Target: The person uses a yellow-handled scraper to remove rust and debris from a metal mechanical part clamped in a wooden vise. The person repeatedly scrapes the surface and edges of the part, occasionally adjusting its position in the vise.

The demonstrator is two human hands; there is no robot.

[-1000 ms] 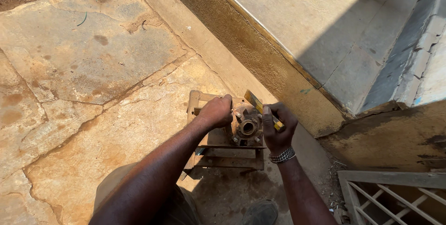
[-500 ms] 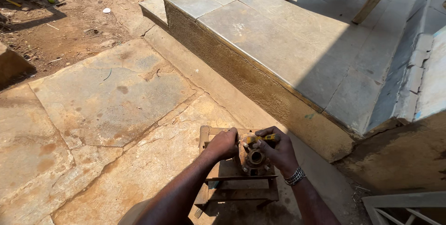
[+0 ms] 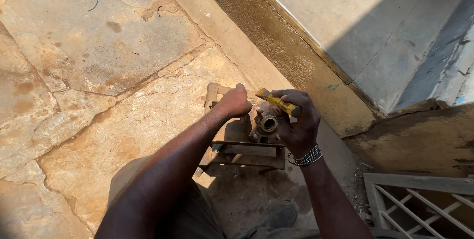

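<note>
A rusty metal pump part (image 3: 265,126) with a round opening sits on a small wooden frame (image 3: 247,151) on the stone paving. My left hand (image 3: 233,102) is closed against the part's left side. A yellow-handled tool (image 3: 276,101) lies across the top of the part, gripped by my right hand (image 3: 295,119), which wears a metal chain bracelet (image 3: 305,157). The tool's working end is hidden behind my hands.
A raised concrete step (image 3: 316,46) runs diagonally behind the frame. A white metal grille (image 3: 419,204) lies at the lower right. My shoe (image 3: 279,214) rests just below the frame. Cracked stone slabs (image 3: 98,71) spread to the left.
The view swung up toward the yard and back down. My right hand now holds the yellow tool higher, across the top of the part; the left hand stays on its left side.
</note>
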